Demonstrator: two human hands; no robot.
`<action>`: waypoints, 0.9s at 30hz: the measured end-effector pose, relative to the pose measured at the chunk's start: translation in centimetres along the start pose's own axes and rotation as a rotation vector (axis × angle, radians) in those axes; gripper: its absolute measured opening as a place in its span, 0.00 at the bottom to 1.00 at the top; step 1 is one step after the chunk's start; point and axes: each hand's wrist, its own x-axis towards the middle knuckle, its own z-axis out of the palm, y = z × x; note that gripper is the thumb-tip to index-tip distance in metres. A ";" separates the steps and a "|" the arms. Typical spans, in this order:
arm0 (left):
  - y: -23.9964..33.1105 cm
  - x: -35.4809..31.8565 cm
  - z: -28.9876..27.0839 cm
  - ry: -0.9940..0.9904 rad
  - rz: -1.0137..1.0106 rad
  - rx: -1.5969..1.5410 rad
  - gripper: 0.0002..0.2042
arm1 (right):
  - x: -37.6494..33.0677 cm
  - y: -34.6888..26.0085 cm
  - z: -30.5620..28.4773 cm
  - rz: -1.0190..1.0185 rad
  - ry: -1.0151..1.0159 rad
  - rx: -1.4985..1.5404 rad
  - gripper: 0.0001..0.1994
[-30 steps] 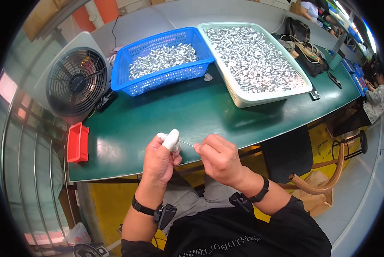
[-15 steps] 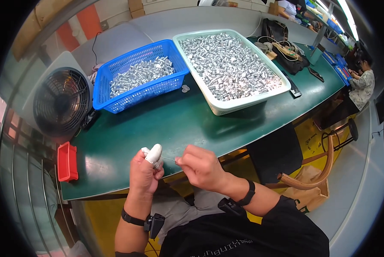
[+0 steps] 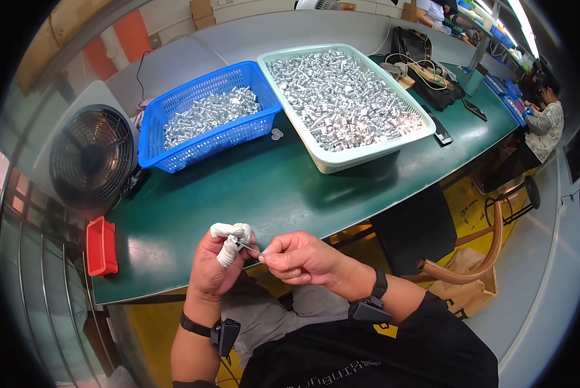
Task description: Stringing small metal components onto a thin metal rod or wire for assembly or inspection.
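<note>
From my remote seat I see both hands raised together just over the near edge of the green worktop [image 3: 251,187]. My left hand [image 3: 220,268] is curled closed, its thumb and forefinger wrapped in white tape [image 3: 228,240], and it grips one end of a thin metal pin [image 3: 248,247]. My right hand [image 3: 298,257] has its fingertips pressed together, pinching the other end of that same pin (the piece is so small I can't make out its shape any further). So the pin sits between the two hands, above the worktop's front edge and well apart from the bins.

Farther back on the worktop stands a blue basket [image 3: 153,139] partly filled with small silvery metal parts [image 3: 206,115], and just beside it a pale green tray [image 3: 361,154] heaped with similar pieces. A black fan [image 3: 91,158] stands at the left end, with a small red bin [image 3: 101,246] near it.
</note>
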 end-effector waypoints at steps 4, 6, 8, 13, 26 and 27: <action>0.7 0.2 0.2 0.077 -0.031 0.047 0.05 | 0.5 0.4 0.8 -0.062 0.041 -0.110 0.02; 0.9 0.2 0.2 0.201 -0.091 0.162 0.07 | 1.2 0.4 0.8 -0.703 0.217 -0.892 0.03; 0.6 0.5 0.4 0.283 -0.088 0.215 0.07 | 1.4 0.3 0.8 -1.025 0.303 -1.282 0.03; -0.1 0.9 0.9 0.502 -0.139 0.355 0.09 | 1.7 0.1 0.8 -1.097 0.402 -1.512 0.06; 0.6 0.8 0.3 0.330 -0.132 0.169 0.09 | 0.8 -0.9 0.5 -0.902 0.317 -1.354 0.03; 0.6 0.7 0.3 0.331 -0.130 0.170 0.09 | 0.8 -0.9 0.6 -0.769 0.293 -1.115 0.04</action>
